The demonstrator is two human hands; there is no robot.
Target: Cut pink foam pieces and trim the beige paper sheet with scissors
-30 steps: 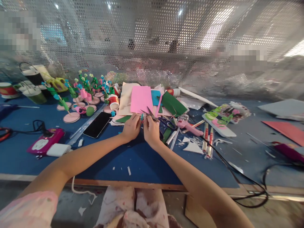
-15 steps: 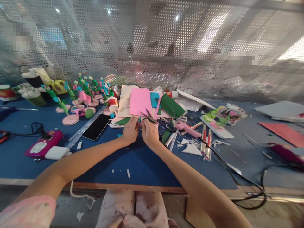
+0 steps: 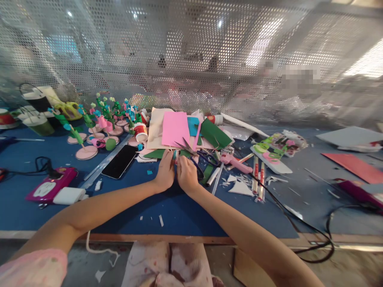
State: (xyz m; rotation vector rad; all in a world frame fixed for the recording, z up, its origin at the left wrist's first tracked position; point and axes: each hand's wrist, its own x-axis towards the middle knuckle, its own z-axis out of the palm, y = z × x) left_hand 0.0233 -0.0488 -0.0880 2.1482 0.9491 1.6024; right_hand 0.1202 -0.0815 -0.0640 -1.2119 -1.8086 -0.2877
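In the middle of the table my left hand (image 3: 165, 171) and my right hand (image 3: 186, 171) meet, palms facing and fingers closed. Between the fingertips they hold a small blue-and-red piece (image 3: 176, 154), mostly covered by the fingers. Just beyond my right hand lie dark-handled scissors (image 3: 189, 150), blades apart. A pink sheet (image 3: 176, 128) and a green sheet (image 3: 216, 134) rest behind the hands. To the right of the scissors is a pink glue gun (image 3: 236, 162). A black-screened phone (image 3: 120, 161) lies left of my left hand.
Several paper flowers on round pink bases (image 3: 86, 152) stand at the back left. A magenta box (image 3: 52, 185) with a white plug lies at left. White scraps (image 3: 240, 188) and a black cable (image 3: 278, 202) are at right. A perforated metal screen (image 3: 191, 59) borders the back.
My hands have drawn slightly toward me and now press closer together around the small piece. The scissors' handles show more. The view has shifted a little.
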